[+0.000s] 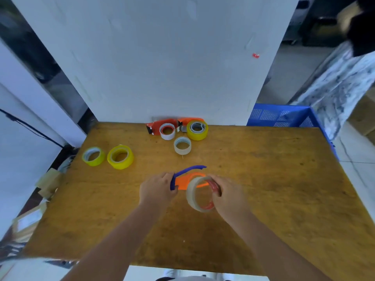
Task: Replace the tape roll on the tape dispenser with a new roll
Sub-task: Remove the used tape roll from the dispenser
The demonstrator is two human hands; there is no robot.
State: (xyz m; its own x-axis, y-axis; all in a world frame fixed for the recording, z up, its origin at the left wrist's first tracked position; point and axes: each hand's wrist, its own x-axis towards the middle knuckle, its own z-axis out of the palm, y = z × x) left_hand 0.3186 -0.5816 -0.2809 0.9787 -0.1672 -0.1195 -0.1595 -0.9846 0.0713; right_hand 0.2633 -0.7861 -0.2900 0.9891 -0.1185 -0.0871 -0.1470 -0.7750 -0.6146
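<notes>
An orange tape dispenser with a blue handle sits at the middle of the wooden table. My left hand grips its handle end. My right hand holds a clear tape roll, which stands on edge against the dispenser's right side. My fingers hide the roll's right rim. Two yellow rolls lie at the left. A pale roll lies behind the dispenser.
At the table's far edge two more orange dispensers lie against the white wall, with a white roll and a yellow roll on them. A blue crate stands at the back right. Cardboard scraps sit beyond the left edge.
</notes>
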